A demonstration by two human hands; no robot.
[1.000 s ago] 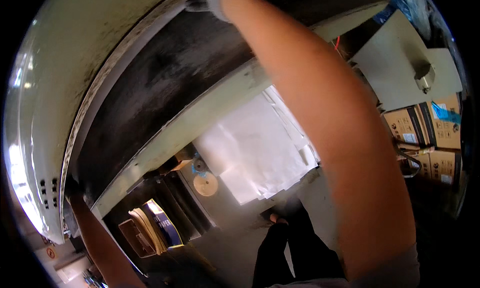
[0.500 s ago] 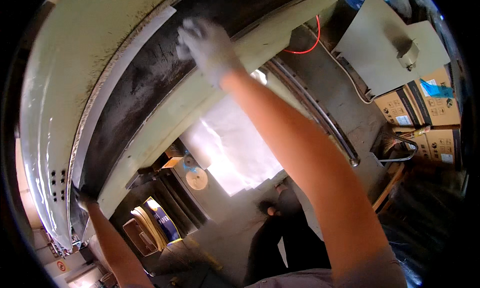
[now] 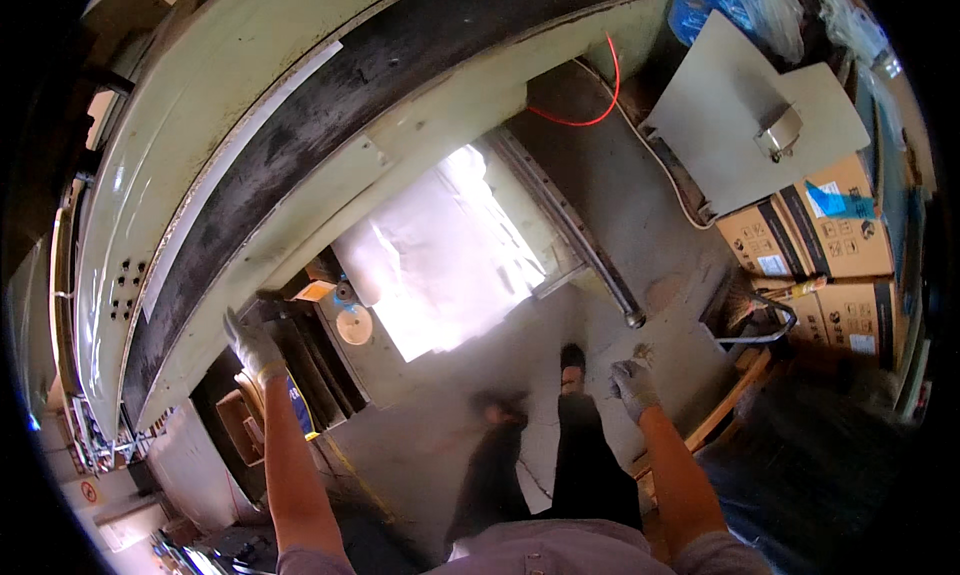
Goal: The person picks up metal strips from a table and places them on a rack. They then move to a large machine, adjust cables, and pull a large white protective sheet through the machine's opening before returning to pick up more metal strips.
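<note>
My left hand [image 3: 253, 347], in a grey glove, is open with its fingers stretched up beside the lower front edge of a large pale green machine [image 3: 440, 105]. Whether the fingertips touch that edge I cannot tell. My right hand [image 3: 633, 387], also gloved, hangs low over the floor at my right side. Its fingers are curled in, and nothing shows in them. Along the machine's long dark bed [image 3: 290, 145] lies a narrow light grey strip [image 3: 235, 152], away from both hands.
White sheeting [image 3: 440, 245] spreads below the machine, beside a metal bar [image 3: 570, 225]. A red hose [image 3: 612, 95] loops at the back. On the right are cardboard boxes [image 3: 835, 225] and a grey panel [image 3: 740, 115]. A brown bin [image 3: 238, 422] stands near my left forearm.
My right hand has left the dark bed and dropped to my right side. My left hand has moved right, off the bed's left end. My view has shifted back, and my legs have moved.
</note>
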